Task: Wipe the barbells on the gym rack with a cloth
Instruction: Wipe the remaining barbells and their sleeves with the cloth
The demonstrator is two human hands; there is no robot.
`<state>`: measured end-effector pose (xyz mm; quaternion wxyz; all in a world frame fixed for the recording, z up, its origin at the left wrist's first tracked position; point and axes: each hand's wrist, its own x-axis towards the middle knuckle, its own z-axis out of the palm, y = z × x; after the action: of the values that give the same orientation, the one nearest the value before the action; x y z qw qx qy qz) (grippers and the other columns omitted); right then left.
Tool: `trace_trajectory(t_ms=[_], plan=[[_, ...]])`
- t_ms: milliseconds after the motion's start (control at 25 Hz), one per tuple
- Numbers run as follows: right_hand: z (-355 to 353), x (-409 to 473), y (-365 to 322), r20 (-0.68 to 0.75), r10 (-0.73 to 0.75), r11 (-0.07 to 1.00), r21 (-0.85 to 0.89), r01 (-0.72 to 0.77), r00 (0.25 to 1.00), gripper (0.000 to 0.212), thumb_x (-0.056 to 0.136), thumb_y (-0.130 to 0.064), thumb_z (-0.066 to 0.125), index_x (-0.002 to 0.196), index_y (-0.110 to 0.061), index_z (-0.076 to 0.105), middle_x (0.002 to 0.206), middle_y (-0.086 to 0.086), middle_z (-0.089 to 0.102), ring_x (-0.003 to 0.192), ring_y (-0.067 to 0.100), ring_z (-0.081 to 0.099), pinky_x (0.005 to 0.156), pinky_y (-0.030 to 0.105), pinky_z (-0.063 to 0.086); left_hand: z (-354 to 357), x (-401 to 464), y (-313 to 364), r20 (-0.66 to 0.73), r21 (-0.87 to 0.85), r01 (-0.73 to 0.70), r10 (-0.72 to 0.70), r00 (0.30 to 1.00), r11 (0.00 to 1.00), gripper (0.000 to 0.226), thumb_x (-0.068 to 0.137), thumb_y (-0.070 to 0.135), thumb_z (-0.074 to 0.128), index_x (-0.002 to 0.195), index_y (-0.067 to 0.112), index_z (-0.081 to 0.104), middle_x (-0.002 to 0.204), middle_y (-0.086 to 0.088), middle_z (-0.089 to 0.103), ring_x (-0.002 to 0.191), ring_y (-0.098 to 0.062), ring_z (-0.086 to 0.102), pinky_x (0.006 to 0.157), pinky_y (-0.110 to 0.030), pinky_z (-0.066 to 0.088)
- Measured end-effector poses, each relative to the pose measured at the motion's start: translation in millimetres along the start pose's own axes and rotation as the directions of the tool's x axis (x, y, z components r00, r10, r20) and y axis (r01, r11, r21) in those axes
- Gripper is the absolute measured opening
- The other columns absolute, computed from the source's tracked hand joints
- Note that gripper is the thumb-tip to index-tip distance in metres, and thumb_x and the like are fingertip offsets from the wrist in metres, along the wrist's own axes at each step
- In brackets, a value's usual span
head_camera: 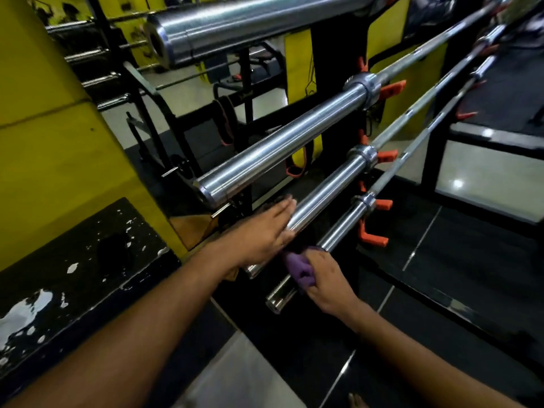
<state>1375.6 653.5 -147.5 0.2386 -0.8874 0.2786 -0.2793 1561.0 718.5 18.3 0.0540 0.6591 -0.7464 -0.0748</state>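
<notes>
Left hand [265, 231], fingers straight, rests on the third barbell [323, 191] sleeve; right hand [326, 282] grips a purple cloth [297, 267] wrapped around the lowest barbell [343, 228] sleeve; both bars lie on the black rack [332, 48].

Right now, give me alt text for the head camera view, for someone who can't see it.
A right hand wipes the lowest barbell sleeve with a purple cloth, while the left hand rests flat on the sleeve above. More chrome barbells sit on orange rack hooks.

My one head-worn camera looks forward and down, close over the rack [338, 54] of barbells [294, 139].
</notes>
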Motion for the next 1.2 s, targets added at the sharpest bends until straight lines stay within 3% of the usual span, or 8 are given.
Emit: trace_trajectory(t_ms=[120, 280, 440, 600, 680, 880, 1080, 1200], plan=[[42, -25, -25, 0.15, -0.019, 0.983, -0.175, 0.045, 0.989, 0.072, 0.067, -0.045, 0.053, 0.132, -0.014, 0.056, 0.135, 0.008, 0.057, 0.136, 0.034, 0.044, 0.106, 0.063, 0.036, 14, -5, -10, 0.04, -0.246, 0.048, -0.04, 0.998, 0.968, 0.063, 0.108, 0.03, 0.04, 0.159, 0.008, 0.011, 0.167, -0.01, 0.01, 0.153, -0.014, 0.01, 0.12, -0.017, 0.006], [57, -21, -50, 0.211, 0.127, 0.968, -0.238, -0.075, 0.969, 0.078, 0.063, -0.043, 0.059, 0.137, -0.021, 0.053, 0.142, 0.001, 0.052, 0.148, 0.03, 0.028, 0.114, 0.069, 0.016, 15, -8, -8, 0.044, -0.272, 0.033, -0.022, 0.999, 0.962, 0.063, 0.108, 0.029, 0.04, 0.16, 0.013, 0.009, 0.168, -0.004, 0.006, 0.154, -0.01, 0.006, 0.123, -0.022, 0.006], [60, -52, -39, 0.321, -0.256, 0.931, -0.171, 0.322, 0.912, 0.068, 0.076, -0.042, 0.059, 0.141, -0.027, 0.045, 0.153, -0.001, 0.043, 0.151, 0.026, 0.02, 0.12, 0.06, 0.001, 12, -9, -8, 0.073, -0.316, 0.05, -0.028, 0.997, 0.947, 0.062, 0.109, 0.029, 0.038, 0.16, 0.014, 0.007, 0.168, -0.001, 0.005, 0.154, -0.009, 0.005, 0.118, -0.015, 0.003], [45, -33, -27, 0.172, 0.009, 0.999, 0.03, -0.014, 0.985, 0.074, 0.071, -0.043, 0.052, 0.138, -0.012, 0.054, 0.143, 0.01, 0.052, 0.144, 0.029, 0.033, 0.123, 0.04, 0.003, 14, -5, -9, 0.065, -0.325, 0.055, -0.036, 0.997, 0.944, 0.062, 0.109, 0.029, 0.038, 0.16, 0.014, 0.008, 0.168, 0.0, 0.006, 0.153, -0.007, 0.005, 0.113, -0.009, 0.002], [47, -17, -44, 0.178, 0.102, 0.993, -0.077, -0.089, 0.979, 0.072, 0.063, -0.041, 0.054, 0.127, -0.008, 0.059, 0.132, 0.012, 0.058, 0.137, 0.034, 0.042, 0.122, 0.053, 0.013, 16, -4, -10, 0.057, -0.321, 0.052, -0.036, 0.998, 0.946, 0.062, 0.109, 0.03, 0.039, 0.16, 0.014, 0.008, 0.168, 0.0, 0.006, 0.153, -0.007, 0.006, 0.115, -0.012, 0.003], [53, -47, -40, 0.372, -0.21, 0.939, -0.181, 0.292, 0.904, 0.063, 0.08, -0.032, 0.06, 0.14, -0.025, 0.044, 0.153, 0.0, 0.043, 0.15, 0.027, 0.023, 0.119, 0.061, 0.009, 16, -5, -10, 0.065, -0.315, 0.052, -0.033, 0.997, 0.948, 0.063, 0.108, 0.034, 0.039, 0.161, 0.018, 0.008, 0.168, 0.003, 0.006, 0.153, -0.007, 0.006, 0.121, -0.02, 0.005], [40, -44, -47, 0.292, 0.041, 0.994, 0.087, -0.07, 0.956, 0.076, 0.078, -0.034, 0.053, 0.15, -0.013, 0.041, 0.159, 0.008, 0.034, 0.15, 0.019, 0.014, 0.125, 0.047, 0.009, 12, -5, -9, 0.081, -0.276, 0.046, -0.024, 0.996, 0.96, 0.064, 0.109, 0.033, 0.037, 0.161, 0.016, 0.004, 0.168, 0.0, 0.003, 0.153, -0.008, 0.004, 0.118, -0.017, 0.003], [46, -55, -59, 0.326, 0.046, 0.98, 0.168, -0.105, 0.944, 0.079, 0.075, -0.025, 0.055, 0.151, -0.012, 0.038, 0.158, 0.008, 0.035, 0.151, 0.018, 0.012, 0.123, 0.039, 0.003, 9, -3, -10, 0.136, -0.245, 0.019, 0.015, 0.991, 0.969, 0.066, 0.109, 0.031, 0.034, 0.16, 0.014, -0.003, 0.168, -0.002, -0.005, 0.153, -0.009, -0.003, 0.117, -0.017, 0.0]])
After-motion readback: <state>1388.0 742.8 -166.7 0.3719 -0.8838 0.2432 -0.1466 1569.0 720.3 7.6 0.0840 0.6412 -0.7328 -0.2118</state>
